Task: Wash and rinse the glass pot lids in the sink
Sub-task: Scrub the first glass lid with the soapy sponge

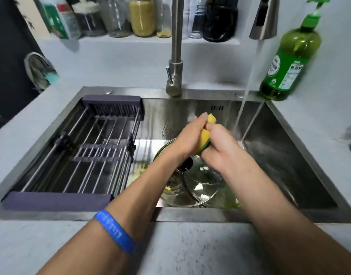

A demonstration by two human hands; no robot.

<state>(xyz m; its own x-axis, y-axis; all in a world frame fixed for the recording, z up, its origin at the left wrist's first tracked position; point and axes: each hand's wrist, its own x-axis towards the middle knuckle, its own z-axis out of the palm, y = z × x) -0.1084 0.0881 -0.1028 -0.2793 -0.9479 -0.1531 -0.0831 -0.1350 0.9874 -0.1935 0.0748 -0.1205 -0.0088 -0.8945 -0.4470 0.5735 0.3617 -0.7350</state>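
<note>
Over the steel sink [290, 155], glass pot lids [192, 185] lie stacked on the bottom directly beneath both hands, awaiting scrubbing. The left hand [185, 135] and right hand [220, 147] together clench a yellow sponge [205, 135], apparently wringing it, while water [248, 84] runs just right of them.

Both my forearms reaching forward over the sink [290, 155], left hand [187, 135] and right hand [216, 145] pressed together above its middle, fingers of both curled, squeezing the sponge [205, 133], blue wristband [116, 231] on left forearm
</note>
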